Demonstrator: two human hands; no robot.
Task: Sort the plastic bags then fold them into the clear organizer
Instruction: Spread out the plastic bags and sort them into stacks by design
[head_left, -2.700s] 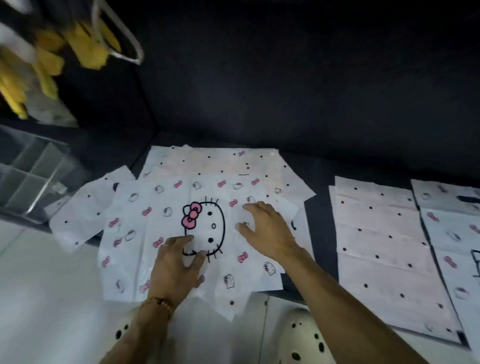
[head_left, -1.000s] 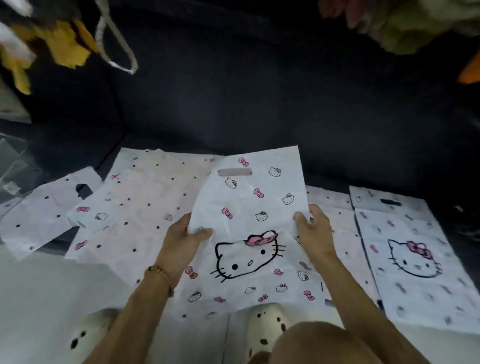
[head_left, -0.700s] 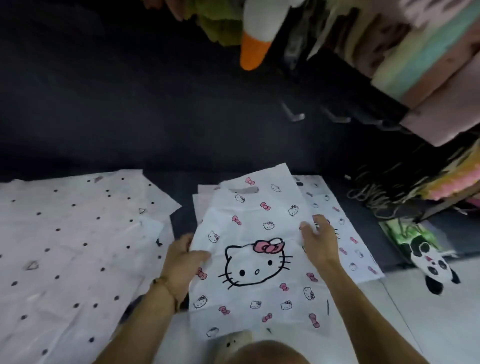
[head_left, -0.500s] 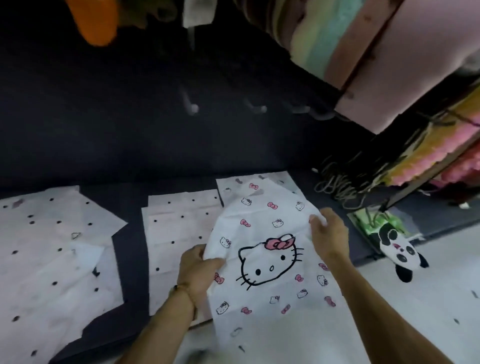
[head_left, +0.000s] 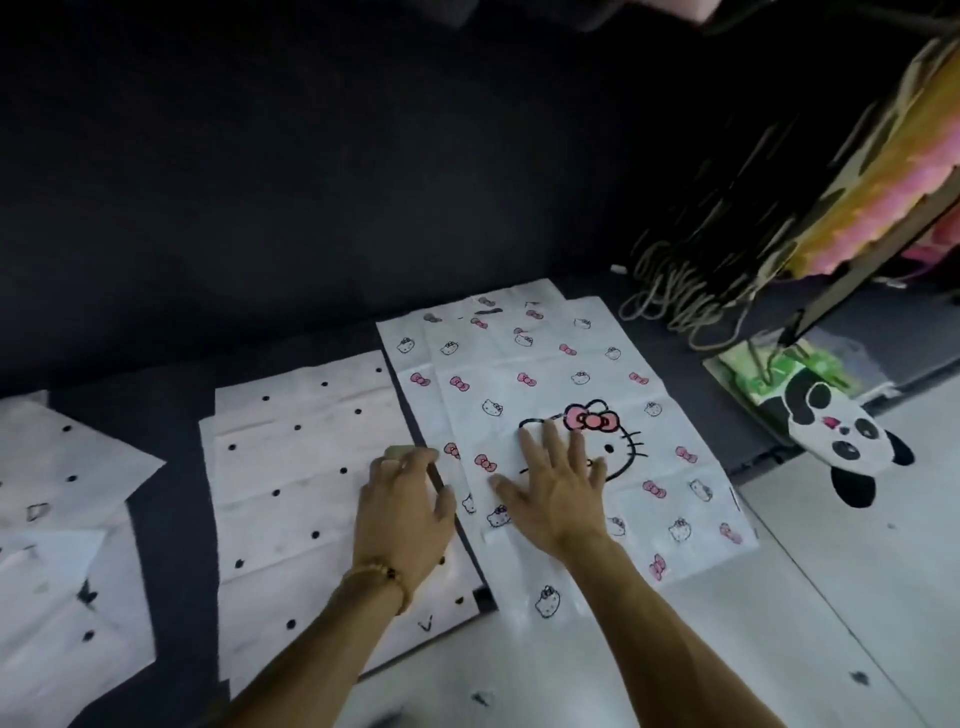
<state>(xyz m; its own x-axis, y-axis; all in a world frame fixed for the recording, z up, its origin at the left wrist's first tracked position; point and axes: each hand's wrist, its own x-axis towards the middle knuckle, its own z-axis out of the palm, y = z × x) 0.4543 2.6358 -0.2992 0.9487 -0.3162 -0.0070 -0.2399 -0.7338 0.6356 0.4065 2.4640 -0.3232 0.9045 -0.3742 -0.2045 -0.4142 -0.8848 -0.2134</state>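
A white cat-print bag (head_left: 597, 415) with pink bows lies flat on top of a stack of like bags on the dark surface. My right hand (head_left: 556, 488) rests on it palm down with fingers spread. My left hand (head_left: 405, 509) sits just left of it, fingers curled, over the right edge of a stack of white black-dotted bags (head_left: 306, 483). More dotted bags (head_left: 57, 519) lie at the far left. The clear organizer is out of view.
A panda-shaped item (head_left: 831, 431) on green packaging lies at the right. Loops of cord (head_left: 685, 306) hang behind it, below stacked yellow and pink goods (head_left: 883, 192). A dark upright panel (head_left: 363, 156) backs the surface. Pale tiled floor (head_left: 779, 623) is in front.
The cat-print bag went from the left pile, carried in both hands to the right, and now lies flat on the cat-print stack. Both hands have let go of its edges.
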